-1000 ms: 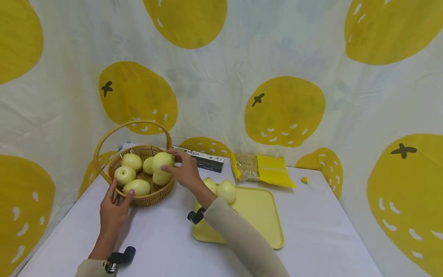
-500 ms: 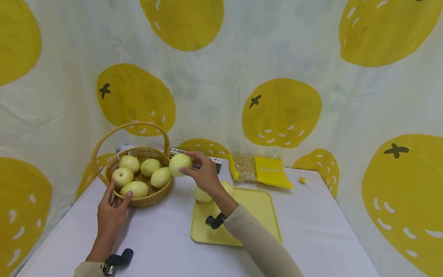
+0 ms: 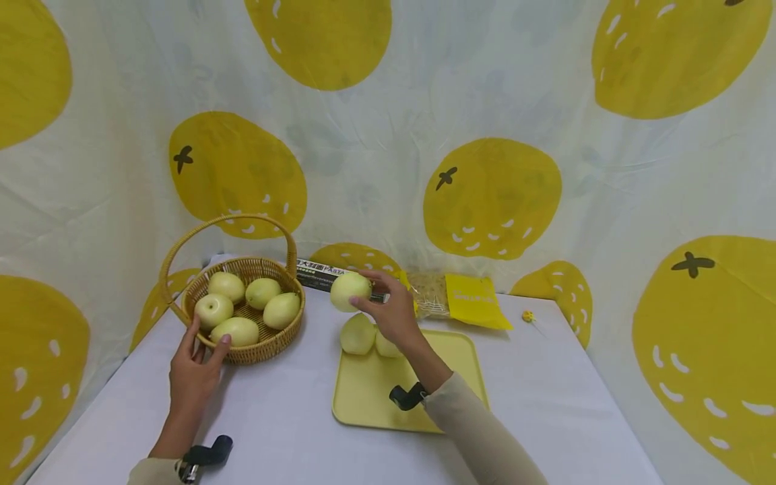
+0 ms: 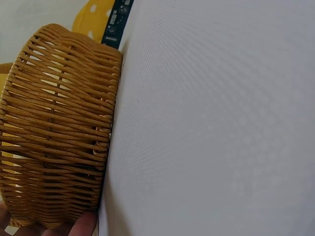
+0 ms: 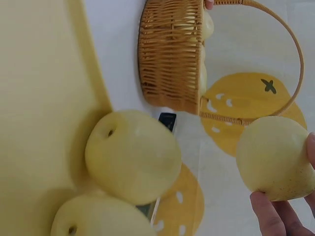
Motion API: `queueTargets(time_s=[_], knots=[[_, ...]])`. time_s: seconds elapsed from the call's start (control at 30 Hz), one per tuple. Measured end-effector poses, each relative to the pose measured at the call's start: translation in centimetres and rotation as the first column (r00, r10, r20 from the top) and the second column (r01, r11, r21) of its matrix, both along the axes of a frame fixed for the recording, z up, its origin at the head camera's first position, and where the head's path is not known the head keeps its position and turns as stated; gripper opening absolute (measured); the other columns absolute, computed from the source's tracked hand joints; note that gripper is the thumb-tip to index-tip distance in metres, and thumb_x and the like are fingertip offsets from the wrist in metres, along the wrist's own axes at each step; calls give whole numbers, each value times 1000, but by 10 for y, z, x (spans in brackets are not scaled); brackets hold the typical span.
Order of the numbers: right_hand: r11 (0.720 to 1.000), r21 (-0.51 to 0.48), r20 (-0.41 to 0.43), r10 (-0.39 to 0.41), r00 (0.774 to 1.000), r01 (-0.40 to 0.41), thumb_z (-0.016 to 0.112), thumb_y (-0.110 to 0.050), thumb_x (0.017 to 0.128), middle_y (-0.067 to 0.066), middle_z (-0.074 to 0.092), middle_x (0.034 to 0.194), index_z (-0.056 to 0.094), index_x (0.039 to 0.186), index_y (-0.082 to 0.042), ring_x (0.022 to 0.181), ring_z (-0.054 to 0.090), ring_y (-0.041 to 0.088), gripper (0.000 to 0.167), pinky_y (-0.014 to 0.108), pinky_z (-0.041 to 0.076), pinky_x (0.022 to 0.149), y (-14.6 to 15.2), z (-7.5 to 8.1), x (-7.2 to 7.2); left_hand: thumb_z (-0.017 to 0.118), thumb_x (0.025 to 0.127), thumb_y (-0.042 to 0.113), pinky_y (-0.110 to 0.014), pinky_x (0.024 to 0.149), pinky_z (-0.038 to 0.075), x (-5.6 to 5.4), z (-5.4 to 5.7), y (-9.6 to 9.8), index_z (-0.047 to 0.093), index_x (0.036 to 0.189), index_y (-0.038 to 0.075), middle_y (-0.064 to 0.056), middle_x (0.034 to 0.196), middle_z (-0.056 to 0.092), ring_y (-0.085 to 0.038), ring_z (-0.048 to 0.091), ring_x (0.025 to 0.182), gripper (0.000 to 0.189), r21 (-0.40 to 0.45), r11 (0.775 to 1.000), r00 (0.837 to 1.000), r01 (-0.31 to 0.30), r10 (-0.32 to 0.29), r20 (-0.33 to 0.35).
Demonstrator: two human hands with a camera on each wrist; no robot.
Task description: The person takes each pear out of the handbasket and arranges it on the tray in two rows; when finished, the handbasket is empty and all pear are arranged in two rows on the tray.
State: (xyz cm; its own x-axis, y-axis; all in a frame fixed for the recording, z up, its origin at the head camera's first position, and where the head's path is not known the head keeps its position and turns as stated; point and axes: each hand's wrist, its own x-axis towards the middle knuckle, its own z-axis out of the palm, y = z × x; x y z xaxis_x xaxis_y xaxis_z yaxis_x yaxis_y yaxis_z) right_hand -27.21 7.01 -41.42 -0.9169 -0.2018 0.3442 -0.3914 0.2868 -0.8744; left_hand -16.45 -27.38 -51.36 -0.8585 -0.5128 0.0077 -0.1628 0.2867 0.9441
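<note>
My right hand (image 3: 395, 311) pinches a pale yellow-green pear (image 3: 349, 292) between thumb and fingers, raised above the back left corner of the yellow tray (image 3: 370, 412). In the right wrist view the held pear (image 5: 274, 158) is gripped at its side. Two pears show on the tray, one (image 3: 358, 335) in its back left corner and another partly behind my right hand. At the left, my left hand (image 3: 195, 370) holds the near rim of a wicker basket (image 3: 267, 350) with a tall hoop handle. Several pears (image 3: 281, 310) lie inside it.
Behind the basket and tray lies a dark pasta box (image 3: 315, 275). A yellow-and-clear bag (image 3: 479, 301) sits behind the tray, and a small yellow item (image 3: 529, 316) rests to its right. A fruit-print curtain (image 3: 376, 182) rises at the back of the white table.
My right hand has lifted the pear out of the basket and carried it rightward to over the tray's back left corner. My left hand has stayed at the basket rim.
</note>
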Motion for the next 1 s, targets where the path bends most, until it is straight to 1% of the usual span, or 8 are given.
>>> queueTargets(time_s=[0.2, 0.4, 0.5, 0.57, 0.67, 0.8, 0.9, 1.0], knots=[[999, -11, 26, -48, 999, 48, 90, -22, 87, 1, 73, 129, 74, 133, -29, 114, 70, 23, 50, 39, 69, 94, 26, -2, 3, 62, 105, 50, -52, 129, 29, 0, 0, 0, 11, 170, 43, 6, 179, 4, -37, 20, 164, 83, 1, 1000, 1000, -1, 1, 0], [993, 37, 44, -115, 992, 113, 89, -24, 88, 2, 73, 127, 73, 134, -30, 113, 68, 22, 49, 42, 66, 95, 51, -8, 6, 62, 105, 51, -56, 128, 32, 1, 0, 0, 10, 170, 43, 5, 179, 4, -38, 21, 163, 83, 3, 1000, 1000, -1, 1, 2], [989, 53, 44, -140, 989, 138, 90, -24, 88, 3, 73, 128, 73, 135, -27, 114, 69, 23, 50, 44, 65, 97, 62, -10, 7, 62, 105, 51, -55, 128, 31, 2, 0, 0, 11, 170, 42, 5, 179, 4, -38, 21, 163, 83, 2, 1000, 1000, -5, 5, 5], [988, 49, 44, -149, 988, 147, 90, -23, 88, 4, 73, 129, 73, 136, -25, 115, 69, 25, 51, 43, 66, 97, 70, -11, 9, 62, 105, 51, -53, 129, 30, 2, 0, -1, 11, 170, 42, 5, 179, 4, -38, 21, 163, 83, 0, 1000, 1000, -5, 5, 6], [988, 41, 51, -153, 987, 151, 90, -22, 88, 6, 73, 130, 72, 136, -23, 116, 69, 26, 52, 37, 68, 93, 80, -12, 11, 62, 105, 52, -50, 128, 30, 2, 0, -1, 11, 170, 43, 6, 179, 4, -38, 21, 163, 83, 0, 1000, 1000, -1, 1, 4], [987, 42, 64, -160, 985, 158, 90, -24, 88, 7, 73, 129, 72, 137, -25, 115, 69, 27, 52, 29, 68, 90, 94, -16, 13, 62, 104, 52, -51, 128, 31, 1, -1, -2, 11, 170, 44, 6, 179, 4, -37, 21, 163, 84, -1, 1000, 1000, 5, -5, 1], [985, 53, 72, -171, 983, 167, 90, -24, 88, 8, 73, 130, 71, 138, -24, 116, 69, 28, 54, 30, 68, 91, 104, -20, 14, 62, 104, 53, -52, 127, 31, 0, -2, -2, 10, 169, 45, 5, 179, 4, -37, 21, 163, 84, -1, 1000, 1000, 8, -8, 2], [979, 76, 83, -193, 978, 187, 89, -22, 88, 10, 72, 131, 70, 140, -20, 117, 69, 29, 55, 30, 68, 93, 112, -25, 15, 63, 104, 52, -51, 128, 31, 0, -2, -2, 11, 169, 45, 6, 179, 4, -37, 21, 163, 84, 2, 1000, 1000, 9, -9, -1]])
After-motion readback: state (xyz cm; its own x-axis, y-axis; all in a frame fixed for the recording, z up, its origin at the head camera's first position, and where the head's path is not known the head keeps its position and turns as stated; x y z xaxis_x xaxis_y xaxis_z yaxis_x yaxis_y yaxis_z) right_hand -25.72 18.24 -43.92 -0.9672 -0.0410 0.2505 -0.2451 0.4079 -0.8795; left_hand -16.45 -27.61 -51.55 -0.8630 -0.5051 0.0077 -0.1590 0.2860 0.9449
